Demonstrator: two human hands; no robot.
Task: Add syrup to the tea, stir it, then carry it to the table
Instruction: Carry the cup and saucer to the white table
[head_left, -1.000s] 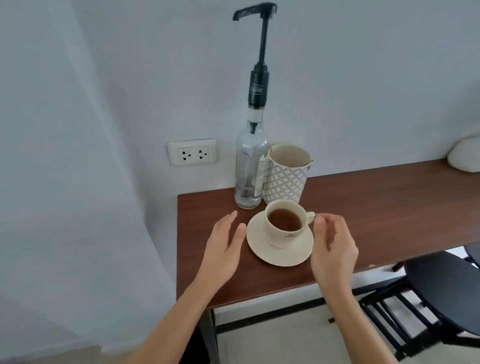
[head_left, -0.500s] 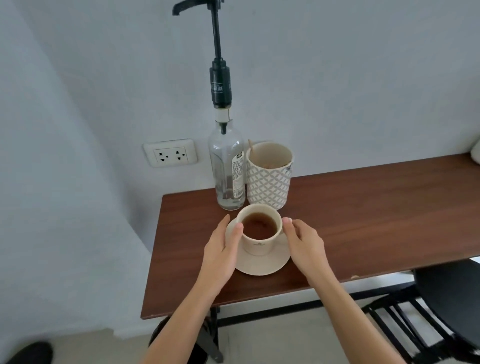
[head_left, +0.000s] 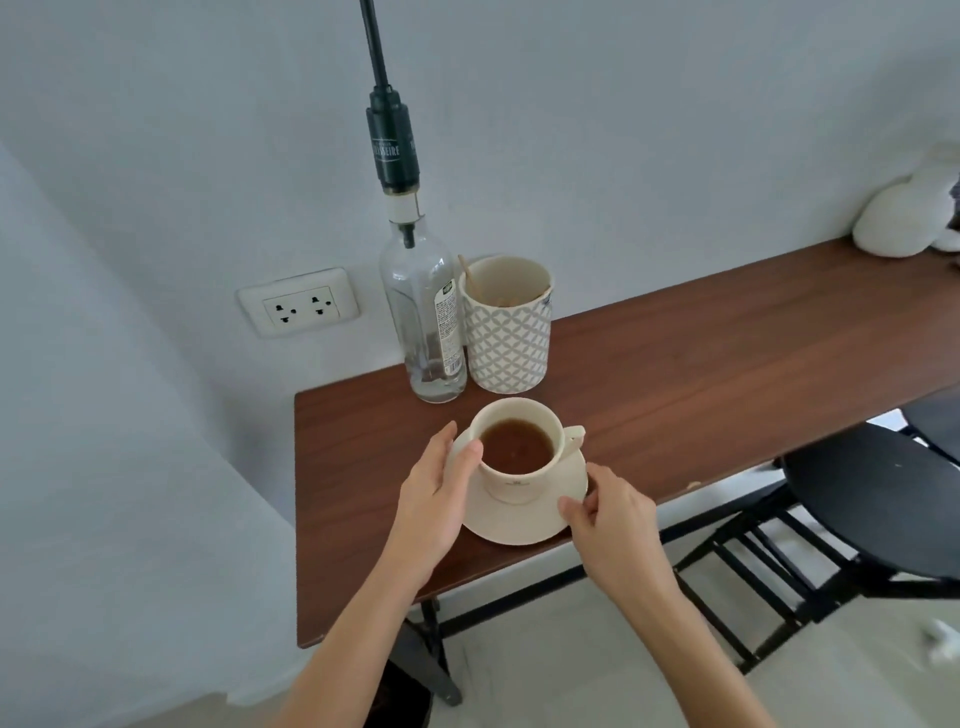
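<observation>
A cream cup (head_left: 519, 486) full of brown tea stands on a cream saucer (head_left: 511, 525) near the left end of the brown table (head_left: 701, 364); its handle points right. My left hand (head_left: 434, 493) holds the saucer's left rim, thumb against the cup's wall. At the front right rim my right hand (head_left: 613, 519) pinches the saucer with thumb and fingers. Behind the cup stands a clear syrup bottle (head_left: 423, 322) with a tall black pump (head_left: 392, 140). Whether the saucer is off the table I cannot tell.
A patterned mug (head_left: 506, 343) with a wooden stirrer (head_left: 467, 275) sits right of the bottle. A white soft object (head_left: 904, 213) lies at the table's far right. A black chair (head_left: 872, 509) stands under the table's right side. A wall socket (head_left: 298, 306) is behind.
Both hands have closed in from the sides and taken hold of the saucer's rim. My right hand slid from the cup's side down to the saucer's front right edge.
</observation>
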